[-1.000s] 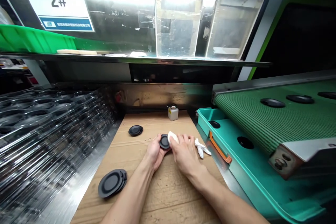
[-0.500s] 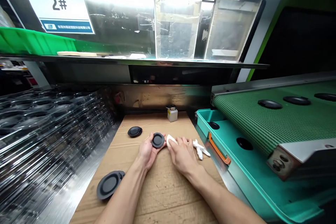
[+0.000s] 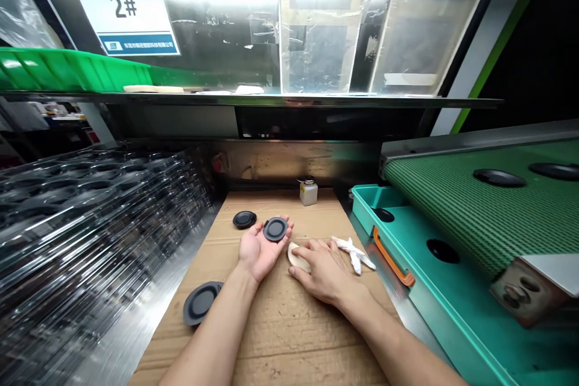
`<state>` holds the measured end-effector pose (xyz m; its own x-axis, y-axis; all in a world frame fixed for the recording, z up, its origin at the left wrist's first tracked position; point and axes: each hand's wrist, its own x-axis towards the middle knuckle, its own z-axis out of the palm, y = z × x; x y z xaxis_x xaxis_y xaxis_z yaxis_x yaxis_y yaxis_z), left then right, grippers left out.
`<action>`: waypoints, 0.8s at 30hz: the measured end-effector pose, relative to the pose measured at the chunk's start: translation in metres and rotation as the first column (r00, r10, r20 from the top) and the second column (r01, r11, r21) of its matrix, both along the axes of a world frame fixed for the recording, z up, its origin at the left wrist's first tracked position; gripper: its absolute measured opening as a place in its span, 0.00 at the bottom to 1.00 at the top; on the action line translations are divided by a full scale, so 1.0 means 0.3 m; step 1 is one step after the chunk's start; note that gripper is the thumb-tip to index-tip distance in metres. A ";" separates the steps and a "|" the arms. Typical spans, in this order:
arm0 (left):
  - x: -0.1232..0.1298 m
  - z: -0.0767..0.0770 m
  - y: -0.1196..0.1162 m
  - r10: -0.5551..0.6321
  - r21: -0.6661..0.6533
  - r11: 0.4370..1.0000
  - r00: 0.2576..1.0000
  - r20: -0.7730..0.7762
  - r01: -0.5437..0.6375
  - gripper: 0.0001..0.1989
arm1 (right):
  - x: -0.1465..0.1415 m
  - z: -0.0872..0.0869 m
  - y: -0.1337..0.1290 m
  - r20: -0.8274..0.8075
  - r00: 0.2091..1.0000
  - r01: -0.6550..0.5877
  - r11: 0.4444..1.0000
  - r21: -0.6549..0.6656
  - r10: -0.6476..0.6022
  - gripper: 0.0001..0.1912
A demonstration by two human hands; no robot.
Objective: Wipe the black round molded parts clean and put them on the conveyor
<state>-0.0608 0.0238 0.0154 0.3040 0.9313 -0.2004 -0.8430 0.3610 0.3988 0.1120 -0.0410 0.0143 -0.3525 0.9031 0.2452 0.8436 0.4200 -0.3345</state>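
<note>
while the open left hand [image 3: 259, 251] bore a black disc [image 3: 275, 229] on its palm, the right hand [image 3: 324, 272] lay flat on a white pad [image 3: 296, 259]; another disc [image 3: 245, 219] and a third disc [image 3: 200, 304] lay on the cardboard [image 3: 289, 338].

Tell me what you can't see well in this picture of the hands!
Head view, all of them:
White pad: mostly covered by the right hand.
Black disc on the left hand: underside hidden against the palm.
Lower disc: edge hidden by the left forearm.
Small bottle: label too small to read.

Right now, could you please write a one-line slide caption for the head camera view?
Left hand holds a black disc palm-up while the right hand rests on a white pad on cardboard.
</note>
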 end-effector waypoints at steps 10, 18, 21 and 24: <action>0.010 0.029 -0.015 -0.013 -0.057 0.998 0.998 0.058 0.016 0.19 | -0.008 0.003 -0.007 0.010 1.000 0.013 0.999 -0.030 -0.012 0.20; 0.006 0.017 -0.007 -0.014 -0.112 0.993 0.997 0.082 0.023 0.20 | -0.014 0.001 -0.010 -0.013 1.000 0.027 0.997 -0.070 -0.028 0.24; 0.014 0.021 -0.014 -0.007 -0.084 0.996 0.998 0.060 0.012 0.19 | -0.014 0.000 -0.008 -0.020 0.999 0.024 0.997 -0.079 -0.025 0.24; 0.023 0.023 -0.017 -0.024 -0.053 0.998 1.000 0.018 0.025 0.17 | -0.012 0.002 -0.008 -0.023 1.000 0.014 0.996 -0.083 -0.016 0.24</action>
